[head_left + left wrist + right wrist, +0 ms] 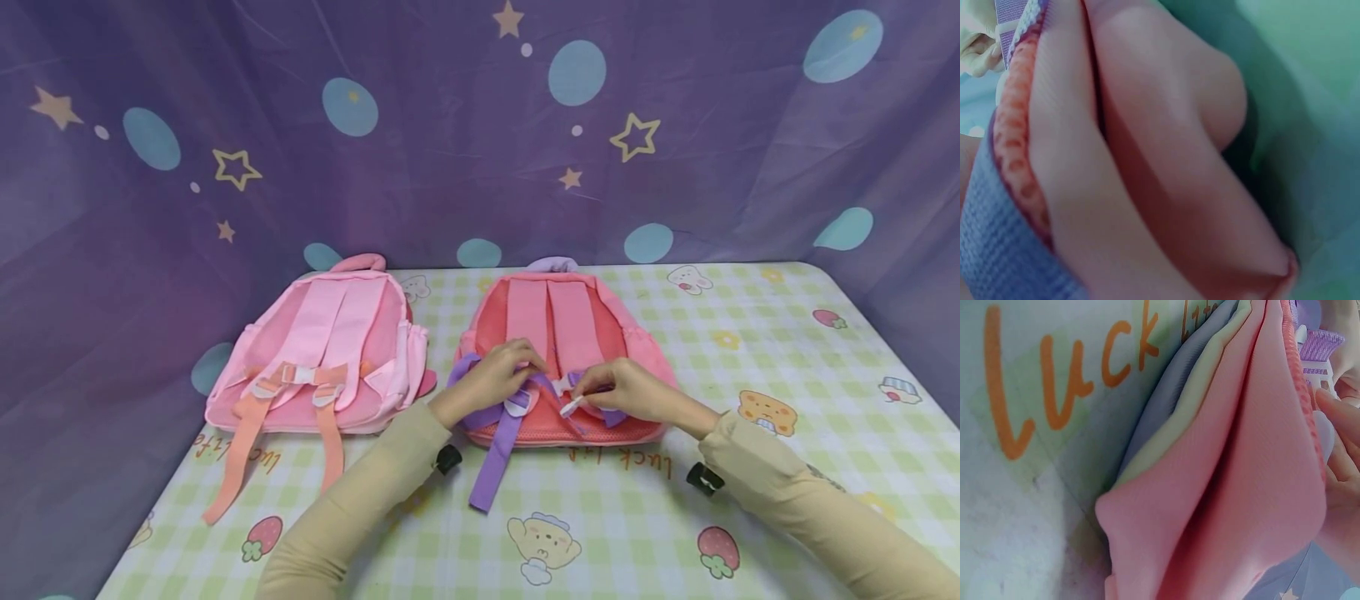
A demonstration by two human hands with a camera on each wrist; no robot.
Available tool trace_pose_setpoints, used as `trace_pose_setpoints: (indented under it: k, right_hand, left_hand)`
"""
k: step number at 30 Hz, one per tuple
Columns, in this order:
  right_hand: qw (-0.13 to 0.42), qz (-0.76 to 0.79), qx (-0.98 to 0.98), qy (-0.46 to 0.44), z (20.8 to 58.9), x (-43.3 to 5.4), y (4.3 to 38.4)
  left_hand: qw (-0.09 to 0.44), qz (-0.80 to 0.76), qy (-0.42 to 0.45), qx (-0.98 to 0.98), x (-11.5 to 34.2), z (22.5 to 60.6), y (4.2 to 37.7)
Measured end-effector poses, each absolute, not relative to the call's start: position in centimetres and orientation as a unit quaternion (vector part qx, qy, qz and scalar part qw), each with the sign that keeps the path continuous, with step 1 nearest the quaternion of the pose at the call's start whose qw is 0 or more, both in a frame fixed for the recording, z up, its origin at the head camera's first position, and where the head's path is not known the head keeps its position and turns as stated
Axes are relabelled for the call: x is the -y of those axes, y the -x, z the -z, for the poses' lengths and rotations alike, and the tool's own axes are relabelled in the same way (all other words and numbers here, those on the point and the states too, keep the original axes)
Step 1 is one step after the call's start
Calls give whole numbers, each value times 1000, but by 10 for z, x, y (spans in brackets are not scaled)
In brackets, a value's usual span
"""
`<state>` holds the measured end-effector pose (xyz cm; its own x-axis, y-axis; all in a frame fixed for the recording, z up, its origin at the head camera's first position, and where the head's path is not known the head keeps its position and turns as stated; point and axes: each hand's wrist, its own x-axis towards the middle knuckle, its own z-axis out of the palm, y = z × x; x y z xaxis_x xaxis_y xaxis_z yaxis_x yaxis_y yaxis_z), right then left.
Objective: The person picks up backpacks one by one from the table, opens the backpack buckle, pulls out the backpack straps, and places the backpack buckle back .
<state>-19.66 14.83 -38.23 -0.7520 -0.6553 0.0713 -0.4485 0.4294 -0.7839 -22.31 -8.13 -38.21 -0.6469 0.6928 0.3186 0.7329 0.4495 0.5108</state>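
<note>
A coral-pink backpack (pixel 573 325) lies back side up, with purple straps and white plastic buckles along its lower part. Over its left half, my left hand (pixel 495 375) has curled fingers at a purple strap (pixel 551 392), which it appears to pinch. My right hand (pixel 626 390) pinches a small white plastic buckle piece (pixel 572 407) by the strap. In the right wrist view, fingers (pixel 1338 425) show beside a white buckle (pixel 1317 370) threaded with purple webbing. Pink fabric of the bag fills much of both wrist views, hiding most of the left hand's grip.
To the left lies a light-pink backpack (pixel 330 333) with orange straps (pixel 247 458) and a fastened white buckle (pixel 298 375). Both bags rest on a green-checked tablecloth (pixel 622 533) with cartoon prints. A purple curtain (pixel 450 150) hangs behind the table. One purple strap end (pixel 495 475) trails toward the front.
</note>
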Motion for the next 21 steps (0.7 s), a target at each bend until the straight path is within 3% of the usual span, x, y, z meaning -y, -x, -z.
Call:
trace_pose_setpoints:
  k: [9, 21]
  right_hand:
    - [140, 421, -834, 328, 383, -150, 196]
    - [112, 398, -837, 358, 382, -152, 194]
  left_hand:
    - [38, 302, 394, 867, 82, 382, 222]
    - [39, 303, 386, 870, 85, 380, 220]
